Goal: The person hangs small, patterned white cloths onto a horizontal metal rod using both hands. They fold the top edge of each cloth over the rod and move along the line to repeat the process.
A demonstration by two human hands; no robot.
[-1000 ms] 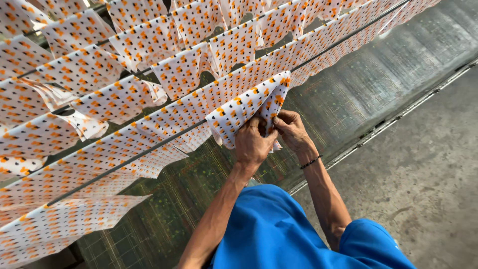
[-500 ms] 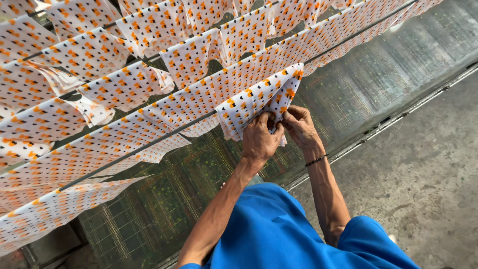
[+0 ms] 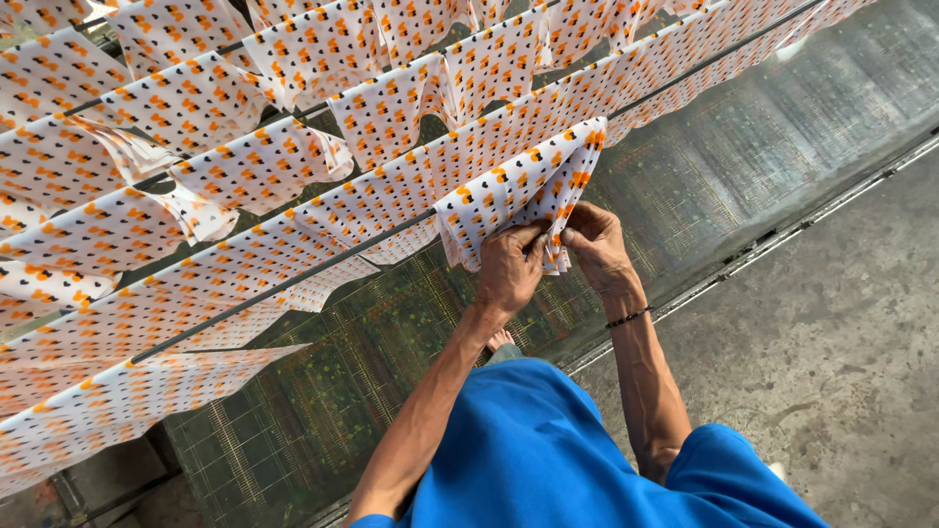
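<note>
Floor: grey concrete (image 3: 831,372) at 4 o'clock, a metal track running from 6 toward 2 o'clock along its edge
Rack: dark grid bed (image 3: 323,391) under thin rods (image 3: 284,286), rows of white cloth with orange and black dots (image 3: 196,108) draped over them
Held cloth: folded piece (image 3: 514,191) at centre, hanging over the rod, long axis running 8 to 2 o'clock, lower edge pointing down
Left hand (image 3: 509,269): fingers pressed together, pinching the cloth's lower edge
Right hand (image 3: 599,244): pinching the same edge, just beside the left
Containers: cannot tell of any

Blue short-sleeved shirt (image 3: 548,440), bare forearms, dark beaded bracelet (image 3: 627,317) on the right wrist.
</note>
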